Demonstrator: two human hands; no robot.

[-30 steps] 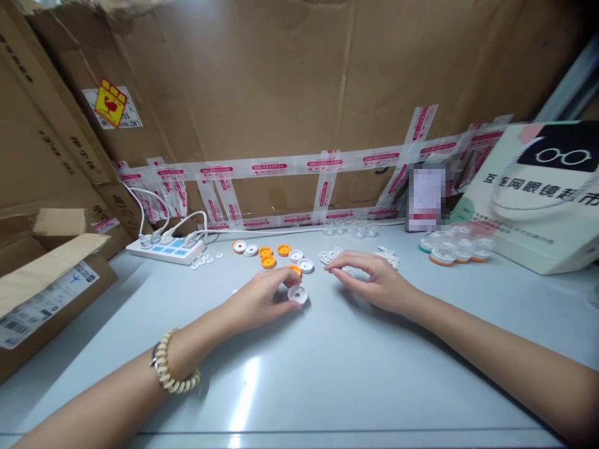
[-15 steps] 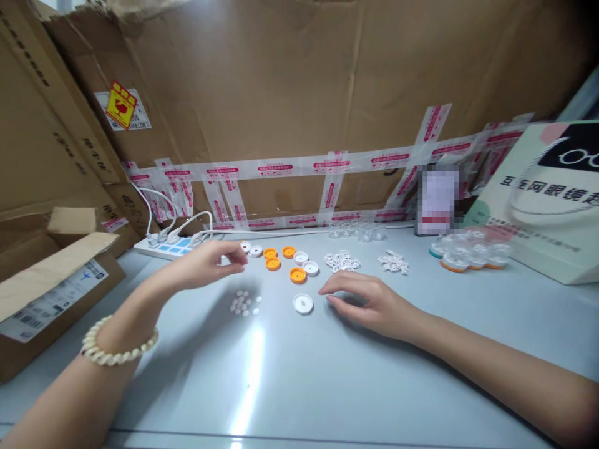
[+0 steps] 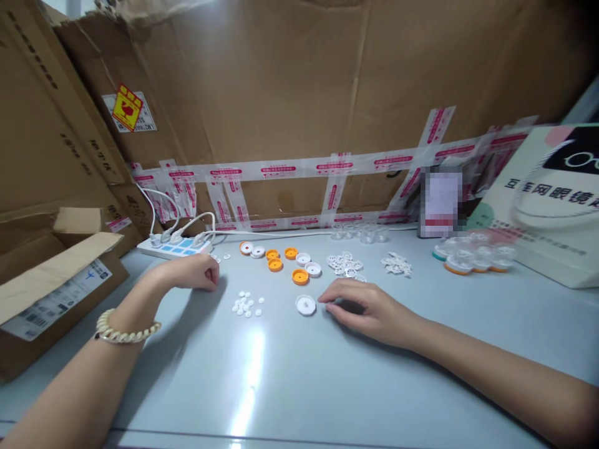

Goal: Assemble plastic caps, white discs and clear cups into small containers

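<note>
My left hand point(image 3: 199, 272) is low over the table at the left, in front of the power strip, its fingers curled in; whatever they hold, if anything, is hidden. A few small white pieces point(image 3: 226, 256) lie just behind it. My right hand point(image 3: 369, 308) rests with thumb and forefinger apart, holding nothing. Close to its fingertips lies a white round cap point(image 3: 306, 305) with a small peg in its centre. Left of that cap is a loose group of small white discs point(image 3: 243, 304). Orange round caps point(image 3: 300, 277) and white round caps point(image 3: 313, 269) sit farther back.
White openwork parts point(image 3: 345, 265) and a heap of thin white pieces point(image 3: 397, 264) lie behind my right hand. Clear domed parts point(image 3: 360, 233) line the back. At right are assembled clear-topped pieces point(image 3: 475, 254), a phone point(image 3: 440, 202) and a paper bag point(image 3: 547, 249). Left are a power strip point(image 3: 175, 247) and carton point(image 3: 51, 299).
My left hand has drawn back left and down from the caps at the back, and its fingers have curled in. My right hand has hardly moved. The view has shifted slightly.
</note>
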